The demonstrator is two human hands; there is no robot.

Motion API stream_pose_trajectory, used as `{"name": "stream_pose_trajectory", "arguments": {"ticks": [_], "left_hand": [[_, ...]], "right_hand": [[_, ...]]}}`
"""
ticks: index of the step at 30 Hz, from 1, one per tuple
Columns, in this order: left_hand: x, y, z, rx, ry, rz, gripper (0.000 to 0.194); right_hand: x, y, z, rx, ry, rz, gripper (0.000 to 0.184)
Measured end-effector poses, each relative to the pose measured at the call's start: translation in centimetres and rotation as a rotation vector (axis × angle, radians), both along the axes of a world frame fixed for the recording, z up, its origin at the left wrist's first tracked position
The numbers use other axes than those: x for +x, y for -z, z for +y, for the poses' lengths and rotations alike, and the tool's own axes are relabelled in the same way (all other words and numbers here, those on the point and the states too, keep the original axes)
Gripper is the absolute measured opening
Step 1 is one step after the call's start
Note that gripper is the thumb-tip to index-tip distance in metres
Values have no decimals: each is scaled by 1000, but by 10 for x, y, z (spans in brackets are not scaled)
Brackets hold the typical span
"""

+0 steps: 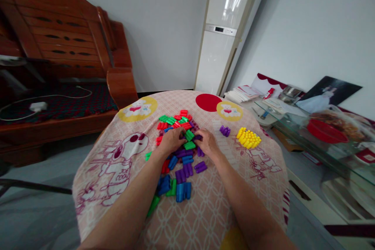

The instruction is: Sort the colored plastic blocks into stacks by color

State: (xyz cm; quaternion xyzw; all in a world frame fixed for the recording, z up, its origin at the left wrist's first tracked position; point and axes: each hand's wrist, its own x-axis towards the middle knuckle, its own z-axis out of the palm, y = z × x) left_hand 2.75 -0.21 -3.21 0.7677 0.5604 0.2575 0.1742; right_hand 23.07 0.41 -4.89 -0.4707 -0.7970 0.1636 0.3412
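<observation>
A loose pile of small finger-shaped plastic pieces in red, green, blue and purple lies on the round table's cloth [205,203]. My left hand [173,140] is at the pile's left side, its fingers curled in; what they hold is hidden. Opposite it, my right hand [206,142] pinches a purple piece [198,137] between thumb and fingers. Green pieces [189,136] lie between the two hands. Nearer to me are blue pieces [183,191] and purple pieces [184,172]. Red pieces [183,113] sit at the far edge of the pile.
To the right stand a small purple group [225,131] and a tight yellow group [249,138] of pieces. A glass-topped table [295,136] with a red bowl [326,130] and papers is farther right. A wooden bench [64,47] stands left, a white cabinet-like appliance [218,54] behind.
</observation>
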Motion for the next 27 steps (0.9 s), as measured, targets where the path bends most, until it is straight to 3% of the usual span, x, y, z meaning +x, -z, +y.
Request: {"name": "stream_pose_trajectory", "arguments": {"ticks": [5,13,21,27], "left_hand": [[-1,0,1,-5,-2,-59,23],[-3,0,0,-28,17,-65,23],[-2,-1,0,-39,16,-15,24],[-1,-5,-2,-69,13,11,26]], "right_hand": [[7,-5,-6,-111,72,166,42],[26,-12,-9,-188,136,228,26],[59,-16,0,82,482,205,21],[75,-8,8,246,582,39,15]]}}
